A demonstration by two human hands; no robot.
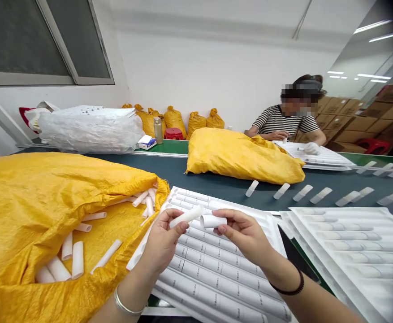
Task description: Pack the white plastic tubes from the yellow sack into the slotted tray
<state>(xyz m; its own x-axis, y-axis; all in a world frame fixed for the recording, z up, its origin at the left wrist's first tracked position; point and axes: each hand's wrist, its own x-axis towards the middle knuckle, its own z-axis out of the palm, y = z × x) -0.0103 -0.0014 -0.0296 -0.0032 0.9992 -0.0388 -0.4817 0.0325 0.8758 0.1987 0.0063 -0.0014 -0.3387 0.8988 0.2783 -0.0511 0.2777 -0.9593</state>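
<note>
My left hand (166, 237) pinches a slim white tube (187, 216) whose far end points at a shorter, wider white tube (213, 221). Thumb and fingers of my right hand (245, 231) are closed on that wider tube, its round opening facing left. The two pieces almost meet; whether they touch is unclear. Below both hands is a white tray (139, 256) with rows of labelled white tubes (213, 262). To the left, an open yellow sack (65, 179) shows loose white tubes (78, 260) inside.
Stacked trays (317, 269) stand at right. Upright tubes (303, 193) line the dark belt (169, 167), behind which lies another yellow sack (236, 150). Across it a person in a striped shirt (285, 121) works at a tray. A plastic-wrapped stack (92, 130) sits back left.
</note>
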